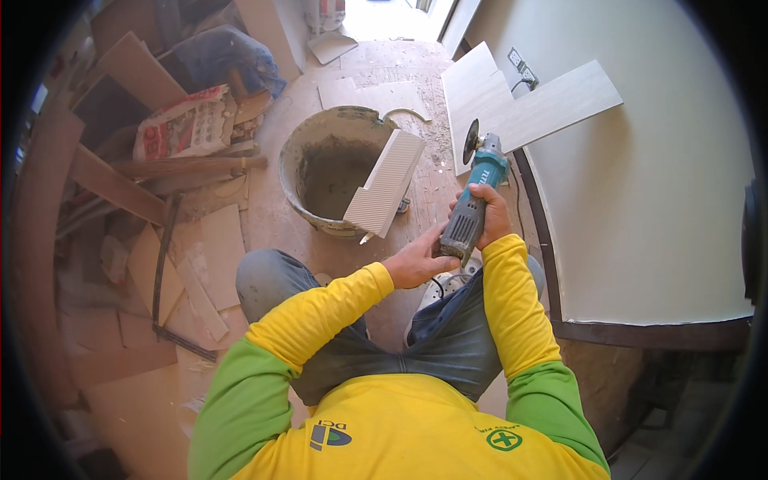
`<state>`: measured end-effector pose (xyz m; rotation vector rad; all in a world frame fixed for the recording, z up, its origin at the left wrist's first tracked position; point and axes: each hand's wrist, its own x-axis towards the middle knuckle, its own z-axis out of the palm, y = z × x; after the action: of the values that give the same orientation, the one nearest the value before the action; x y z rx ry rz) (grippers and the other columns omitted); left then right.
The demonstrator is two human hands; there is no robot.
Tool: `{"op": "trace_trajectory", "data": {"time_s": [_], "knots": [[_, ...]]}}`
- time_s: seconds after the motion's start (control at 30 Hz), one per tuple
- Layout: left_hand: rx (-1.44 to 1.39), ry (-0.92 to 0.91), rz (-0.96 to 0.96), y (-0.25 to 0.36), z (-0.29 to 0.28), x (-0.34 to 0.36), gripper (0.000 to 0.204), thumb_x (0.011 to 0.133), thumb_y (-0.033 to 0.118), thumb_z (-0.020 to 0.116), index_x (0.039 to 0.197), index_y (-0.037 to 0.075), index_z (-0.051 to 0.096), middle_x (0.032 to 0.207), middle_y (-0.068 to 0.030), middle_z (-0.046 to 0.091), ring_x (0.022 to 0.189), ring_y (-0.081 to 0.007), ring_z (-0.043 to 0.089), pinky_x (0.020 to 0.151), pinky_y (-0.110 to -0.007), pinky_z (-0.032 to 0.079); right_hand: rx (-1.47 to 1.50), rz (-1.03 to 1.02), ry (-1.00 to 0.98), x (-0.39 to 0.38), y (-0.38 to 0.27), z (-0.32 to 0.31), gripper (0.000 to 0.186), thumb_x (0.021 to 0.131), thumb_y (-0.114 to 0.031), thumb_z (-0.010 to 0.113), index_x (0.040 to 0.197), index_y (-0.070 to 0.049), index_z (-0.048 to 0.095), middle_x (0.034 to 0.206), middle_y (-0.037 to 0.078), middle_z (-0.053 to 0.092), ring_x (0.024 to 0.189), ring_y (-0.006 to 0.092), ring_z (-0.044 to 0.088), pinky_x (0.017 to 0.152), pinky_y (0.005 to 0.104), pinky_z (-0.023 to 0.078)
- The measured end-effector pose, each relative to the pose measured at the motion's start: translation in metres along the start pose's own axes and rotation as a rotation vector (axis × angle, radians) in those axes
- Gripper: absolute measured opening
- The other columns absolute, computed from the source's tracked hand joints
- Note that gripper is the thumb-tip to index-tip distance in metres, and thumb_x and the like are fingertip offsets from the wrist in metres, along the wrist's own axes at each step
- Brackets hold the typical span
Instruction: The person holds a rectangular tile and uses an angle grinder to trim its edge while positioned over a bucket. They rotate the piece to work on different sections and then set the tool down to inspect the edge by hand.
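A teal and dark grey angle grinder (468, 210) is held up between my knees, its dark round disc (471, 142) pointing away from me. My right hand (494, 213) wraps round the grinder's body from the right. At the rear end of the tool, my left hand (418, 260) grips from the left, fingers partly hidden beneath it. Left of the grinder, a cut tile piece with a ribbed back (387, 186) leans across the rim of a mortar-crusted bucket (298, 188). A cable runs from the grinder's rear end down by my legs.
Large pale tiles (552, 104) lean against the right wall, near wall sockets (524, 68). On the left lie tile offcuts (222, 244), wooden boards, a dark metal bar (164, 272) and a red-and-white sack (186, 124). A white power strip (448, 286) sits between my legs. Debris covers the floor.
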<state>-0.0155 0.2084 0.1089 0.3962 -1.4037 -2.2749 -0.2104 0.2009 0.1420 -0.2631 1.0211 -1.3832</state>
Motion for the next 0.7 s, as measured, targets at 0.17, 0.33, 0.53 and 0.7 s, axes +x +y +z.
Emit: {"op": "trace_trajectory", "data": {"time_s": [0.17, 0.33, 0.53, 0.7], "knots": [[0.019, -0.002, 0.004, 0.004, 0.000, -0.002, 0.081, 0.092, 0.012, 0.071, 0.156, 0.002, 0.022, 0.133, -0.0073, 0.050, 0.121, -0.0152, 0.049, 0.106, -0.031, 0.041, -0.015, -0.014, 0.020, -0.002, 0.000, 0.002, 0.032, 0.082, -0.024, 0.070, 0.100, -0.001, 0.057, 0.082, 0.013, 0.065, 0.072, 0.0260, 0.069, 0.069, 0.0398, 0.061], [0.143, 0.028, 0.012, 0.005, -0.001, -0.004, 0.078, 0.091, 0.011, 0.070, 0.155, 0.002, 0.026, 0.133, -0.0076, 0.050, 0.121, -0.0154, 0.049, 0.105, -0.032, 0.041, -0.014, -0.039, 0.033, -0.002, 0.002, 0.005, 0.033, 0.082, -0.024, 0.071, 0.100, -0.001, 0.057, 0.082, 0.012, 0.066, 0.072, 0.0250, 0.069, 0.068, 0.0379, 0.061], [0.174, -0.011, -0.073, 0.001, -0.001, -0.002, 0.075, 0.090, 0.010, 0.071, 0.153, 0.002, 0.030, 0.128, -0.0074, 0.055, 0.118, -0.0153, 0.052, 0.104, -0.032, 0.043, -0.167, -0.135, 0.142, -0.010, 0.005, 0.012, 0.028, 0.082, -0.019, 0.071, 0.100, -0.001, 0.060, 0.078, 0.010, 0.064, 0.066, 0.0244, 0.068, 0.065, 0.0366, 0.060], [0.504, 0.063, -0.157, 0.034, -0.035, -0.010, 0.064, 0.088, 0.010, 0.074, 0.146, 0.006, 0.046, 0.119, -0.0091, 0.063, 0.103, -0.0169, 0.063, 0.090, -0.033, 0.052, -0.067, -0.171, 0.151, 0.003, 0.011, -0.014, 0.022, 0.084, -0.024, 0.072, 0.090, -0.004, 0.065, 0.074, 0.008, 0.065, 0.061, 0.0209, 0.065, 0.061, 0.0354, 0.057]]}}
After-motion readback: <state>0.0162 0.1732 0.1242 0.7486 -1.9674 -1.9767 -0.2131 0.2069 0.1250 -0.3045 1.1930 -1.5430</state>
